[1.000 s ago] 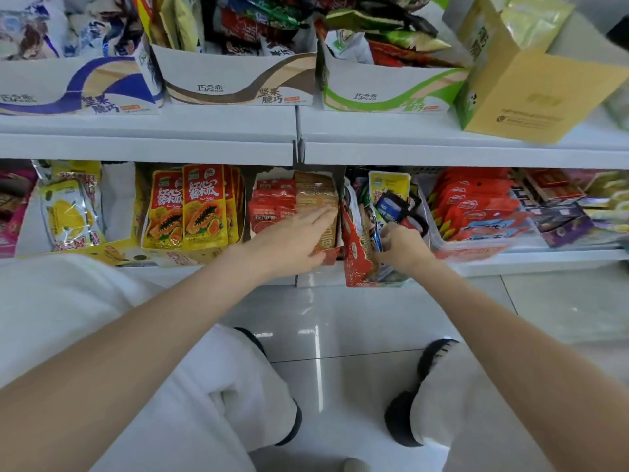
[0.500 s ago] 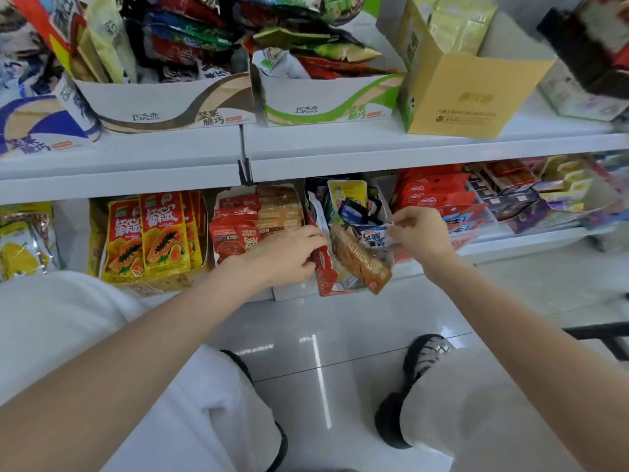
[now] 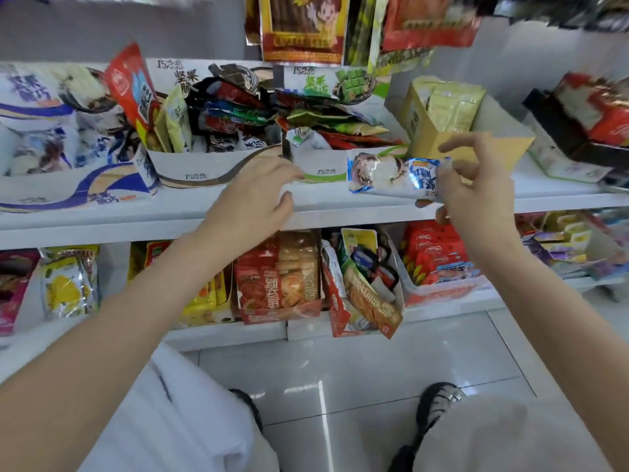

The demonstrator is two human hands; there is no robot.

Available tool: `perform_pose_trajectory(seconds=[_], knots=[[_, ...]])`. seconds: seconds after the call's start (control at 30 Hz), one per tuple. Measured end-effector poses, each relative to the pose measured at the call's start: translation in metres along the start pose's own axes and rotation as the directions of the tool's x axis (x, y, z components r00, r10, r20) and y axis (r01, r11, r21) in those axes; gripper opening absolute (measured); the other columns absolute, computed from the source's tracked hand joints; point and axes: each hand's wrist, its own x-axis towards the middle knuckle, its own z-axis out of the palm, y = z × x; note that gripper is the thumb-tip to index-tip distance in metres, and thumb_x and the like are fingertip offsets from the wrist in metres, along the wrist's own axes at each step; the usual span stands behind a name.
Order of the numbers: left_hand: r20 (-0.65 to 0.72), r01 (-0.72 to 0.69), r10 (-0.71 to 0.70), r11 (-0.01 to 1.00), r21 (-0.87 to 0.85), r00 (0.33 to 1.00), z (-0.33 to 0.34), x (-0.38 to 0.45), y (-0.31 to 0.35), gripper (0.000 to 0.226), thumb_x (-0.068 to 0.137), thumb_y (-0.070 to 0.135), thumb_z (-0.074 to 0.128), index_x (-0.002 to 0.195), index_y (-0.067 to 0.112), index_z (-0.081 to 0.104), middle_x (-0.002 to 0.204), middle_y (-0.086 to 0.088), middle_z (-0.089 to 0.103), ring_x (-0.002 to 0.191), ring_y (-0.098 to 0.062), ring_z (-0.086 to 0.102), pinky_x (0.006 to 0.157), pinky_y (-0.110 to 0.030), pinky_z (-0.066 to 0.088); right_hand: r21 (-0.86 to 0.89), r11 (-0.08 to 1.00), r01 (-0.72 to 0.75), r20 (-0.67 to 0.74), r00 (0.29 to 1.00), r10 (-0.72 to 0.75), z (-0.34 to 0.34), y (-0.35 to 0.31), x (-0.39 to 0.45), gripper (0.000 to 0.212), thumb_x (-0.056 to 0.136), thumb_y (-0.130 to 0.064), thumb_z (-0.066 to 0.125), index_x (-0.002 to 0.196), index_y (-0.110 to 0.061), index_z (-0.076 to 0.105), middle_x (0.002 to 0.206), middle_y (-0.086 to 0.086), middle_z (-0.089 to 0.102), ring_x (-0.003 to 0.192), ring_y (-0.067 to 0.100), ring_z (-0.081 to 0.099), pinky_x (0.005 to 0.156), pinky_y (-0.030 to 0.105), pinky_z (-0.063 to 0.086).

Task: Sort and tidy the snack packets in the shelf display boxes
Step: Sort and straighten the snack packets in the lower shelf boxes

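Right hand: my right hand pinches a silver-and-blue packet by one end, thumb under and fingers over, so the printed face stays readable while I work out where it belongs
Packet: it hangs in the air in front of the upper shelf, just before the green-striped box, lying roughly flat and touching no box
Left hand: my left hand is empty, fingers loosely bent, at the front edge of the upper shelf near the gap between the brown-striped box and the green-striped one; I judge it is ready to steady a box or part the packets
Likely home: the blue-striped box at far left holds packets of similar white-and-blue look, so that seems the match, though blur leaves me unsure
Lower shelf: the mixed box leans forward with a brown biscuit packet sticking out over its front, which I take as unsorted
Risk: the upper boxes are heaped high, so pushing one more in may spill others
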Motion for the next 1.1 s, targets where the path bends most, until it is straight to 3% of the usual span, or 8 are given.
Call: perform_pose_trajectory(seconds=[0.17,0.33,0.4,0.53,0.67,0.8,1.0,1.1], knots=[[-0.112,0.276,-0.259,0.943,0.187,0.959,-0.042,0.005,-0.044,0.034,0.090,0.012,0.048,0.123,0.011,0.054,0.127,-0.010,0.049,0.116,-0.034,0.041,0.095,-0.041,0.035,0.080,0.995,0.066,0.167,0.983,-0.078,0.030,-0.042,0.018,0.028,0.092,0.001,0.043,0.097,-0.021,0.059,0.086,0.006,0.053,0.063,0.029,0.066,0.042,0.030,0.052],[-0.183,0.412,-0.382,0.894,0.176,0.906,-0.064,-0.013,-0.070,0.033,0.089,0.010,0.049,0.121,0.009,0.056,0.127,-0.012,0.051,0.116,-0.036,0.039,0.097,-0.043,0.033,0.093,0.993,0.065,0.169,0.982,-0.081,0.068,-0.071,0.033,0.032,0.091,-0.001,0.046,0.079,-0.028,0.058,0.088,0.008,0.057,0.053,0.016,0.062,0.050,0.050,0.054],[-0.195,0.418,-0.390,0.899,0.130,0.900,-0.069,-0.018,-0.077,0.031,0.089,0.009,0.049,0.120,0.009,0.057,0.126,-0.010,0.051,0.116,-0.033,0.040,0.097,-0.040,0.034,0.095,0.995,0.040,0.215,0.975,-0.060,0.086,-0.082,0.034,0.032,0.093,-0.002,0.045,0.081,-0.025,0.063,0.095,0.013,0.060,0.051,0.015,0.060,0.052,0.045,0.056],[-0.191,0.389,-0.371,0.919,0.064,0.909,-0.073,-0.026,-0.087,0.032,0.090,0.009,0.049,0.121,0.009,0.056,0.126,-0.007,0.049,0.111,-0.027,0.049,0.091,-0.035,0.039,0.084,0.991,0.107,0.344,0.930,-0.129,0.117,-0.098,0.028,0.027,0.095,-0.006,0.044,0.091,-0.021,0.066,0.085,-0.009,0.057,0.043,0.012,0.059,0.059,0.045,0.056],[-0.310,0.470,-0.421,0.877,0.101,0.852,-0.085,-0.050,-0.112,0.036,0.082,0.005,0.056,0.118,0.009,0.059,0.127,-0.011,0.051,0.116,-0.035,0.046,0.099,-0.045,0.036,0.125,0.971,0.202,0.370,0.899,-0.234,0.148,-0.114,0.017,0.025,0.095,-0.003,0.043,0.098,-0.016,0.065,0.100,0.001,0.062,0.041,0.001,0.056,0.048,0.022,0.051],[-0.336,0.612,-0.541,0.776,0.155,0.771,-0.100,-0.081,-0.138,0.045,0.082,0.006,0.057,0.127,0.007,0.052,0.134,-0.016,0.047,0.121,-0.037,0.039,0.101,-0.047,0.030,0.224,0.934,0.277,0.447,0.823,-0.351,0.190,-0.131,0.001,0.025,0.094,-0.004,0.046,0.108,-0.017,0.063,0.104,0.007,0.056,0.072,0.003,0.063,0.071,0.026,0.056],[-0.267,0.610,-0.565,0.782,0.129,0.781,-0.106,-0.104,-0.155,0.055,0.086,0.008,0.055,0.138,0.009,0.039,0.146,-0.011,0.036,0.138,-0.027,0.021,0.110,-0.040,0.018,-0.004,0.824,0.566,0.531,0.700,-0.478,0.261,-0.167,-0.024,0.041,0.094,-0.010,0.045,0.136,-0.009,0.043,0.122,0.013,0.042,0.095,0.023,0.053,0.087,0.024,0.037],[-0.236,0.604,-0.566,0.783,0.148,0.790,-0.108,-0.103,-0.159,0.057,0.087,0.012,0.054,0.141,0.011,0.035,0.147,-0.009,0.034,0.140,-0.025,0.017,0.111,-0.038,0.018,-0.158,0.822,0.548,0.506,0.760,-0.409,0.290,-0.176,-0.031,0.039,0.094,-0.009,0.045,0.132,-0.005,0.043,0.123,0.014,0.039,0.094,0.030,0.055,0.086,0.033,0.042]])
